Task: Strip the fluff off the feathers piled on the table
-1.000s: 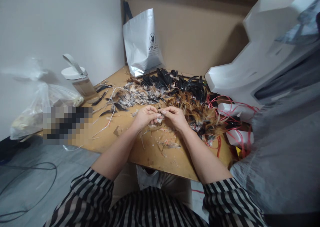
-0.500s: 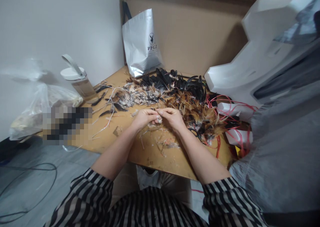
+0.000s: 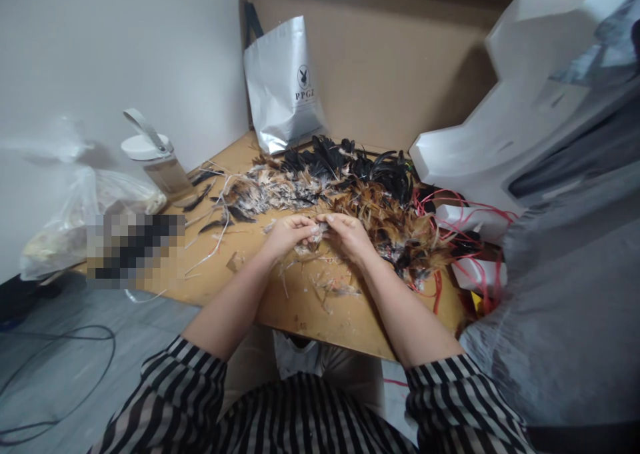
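My left hand (image 3: pixel 293 235) and my right hand (image 3: pixel 348 233) meet above the middle of the wooden table (image 3: pixel 285 306). Between their fingertips is a small pale, fluffy feather (image 3: pixel 316 235), pinched by both. Just beyond and to the right of my right hand lies a heap of brown feathers (image 3: pixel 373 207). Black feathers (image 3: pixel 345 161) are piled at the back, with mottled grey and tan feathers (image 3: pixel 265 189) to the left. Loose feather scraps (image 3: pixel 340 286) lie on the table just below my hands.
At the back stands a silver bag (image 3: pixel 283 84). A bottle with a white lid (image 3: pixel 167 171) and a plastic bag (image 3: pixel 80 221) are at the left. Red cords (image 3: pixel 453 211) lie at the right beside white foam pieces (image 3: pixel 475 274) and grey plastic sheeting (image 3: pixel 575 294).
My fingertips have shifted slightly, and the thumb and fingers of my right hand have moved a little apart from those of my left. The piles look the same.
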The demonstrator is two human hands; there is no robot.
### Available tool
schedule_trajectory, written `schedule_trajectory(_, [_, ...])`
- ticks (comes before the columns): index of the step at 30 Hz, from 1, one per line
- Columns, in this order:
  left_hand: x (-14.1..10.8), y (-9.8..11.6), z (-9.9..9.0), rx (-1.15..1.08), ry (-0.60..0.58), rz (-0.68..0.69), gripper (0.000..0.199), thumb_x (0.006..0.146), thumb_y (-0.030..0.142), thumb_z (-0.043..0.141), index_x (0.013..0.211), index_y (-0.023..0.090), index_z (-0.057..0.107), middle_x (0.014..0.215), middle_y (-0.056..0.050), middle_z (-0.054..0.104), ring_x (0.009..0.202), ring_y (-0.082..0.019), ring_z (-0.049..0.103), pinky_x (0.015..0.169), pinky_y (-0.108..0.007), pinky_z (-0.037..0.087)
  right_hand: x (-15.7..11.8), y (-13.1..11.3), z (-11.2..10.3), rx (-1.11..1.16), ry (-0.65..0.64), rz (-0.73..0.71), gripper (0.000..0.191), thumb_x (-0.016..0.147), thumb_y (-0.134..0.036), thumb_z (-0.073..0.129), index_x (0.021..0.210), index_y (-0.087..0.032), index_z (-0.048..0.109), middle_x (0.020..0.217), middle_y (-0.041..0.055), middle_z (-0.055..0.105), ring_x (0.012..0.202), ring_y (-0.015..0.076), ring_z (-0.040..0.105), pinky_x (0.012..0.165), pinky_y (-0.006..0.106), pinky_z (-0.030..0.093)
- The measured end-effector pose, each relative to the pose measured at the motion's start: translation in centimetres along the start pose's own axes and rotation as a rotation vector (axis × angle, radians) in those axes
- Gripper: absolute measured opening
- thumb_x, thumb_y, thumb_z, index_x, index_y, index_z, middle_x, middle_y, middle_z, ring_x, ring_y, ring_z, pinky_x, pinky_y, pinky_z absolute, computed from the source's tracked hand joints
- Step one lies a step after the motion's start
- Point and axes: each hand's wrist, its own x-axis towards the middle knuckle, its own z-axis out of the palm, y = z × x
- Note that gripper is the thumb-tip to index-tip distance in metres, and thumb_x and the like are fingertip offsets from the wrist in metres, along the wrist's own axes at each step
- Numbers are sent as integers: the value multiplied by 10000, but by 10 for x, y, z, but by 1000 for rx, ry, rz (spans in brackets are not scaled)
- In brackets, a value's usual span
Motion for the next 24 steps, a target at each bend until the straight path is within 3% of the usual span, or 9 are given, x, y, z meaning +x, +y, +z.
schedule_trajectory(5, [-2,4,-2,-107,-44,14,210,636,299,682,712,119,604,675,-27,625,521,-59,509,495,-174,378,-2,-3,-3,34,-78,4,248,643,-359,677,816,-182,680,797,27,669,719,126,602,716,279,478])
schedule_trajectory(11, [-4,7,-1,-42,-103,43,216,660,308,663,699,110,585,657,-29,617,508,-56,492,474,-173,359,-2,0,-5,-79,-100,-49,257,642,-338,681,841,-175,670,765,22,664,710,127,591,763,294,440])
schedule_trajectory(17, [-5,8,-1,49,-139,31,225,659,316,664,718,112,588,645,-29,621,493,-58,488,460,-174,357,-1,1,-6,-140,-79,-60,229,625,-341,693,767,-167,648,732,12,648,673,122,575,731,285,429])
schedule_trajectory(24, [-4,9,-1,21,-131,17,218,661,308,663,728,111,600,641,-28,626,482,-54,491,452,-170,356,-2,1,-3,-123,-155,-68,210,691,-360,633,705,-155,589,677,5,603,640,109,541,682,257,413])
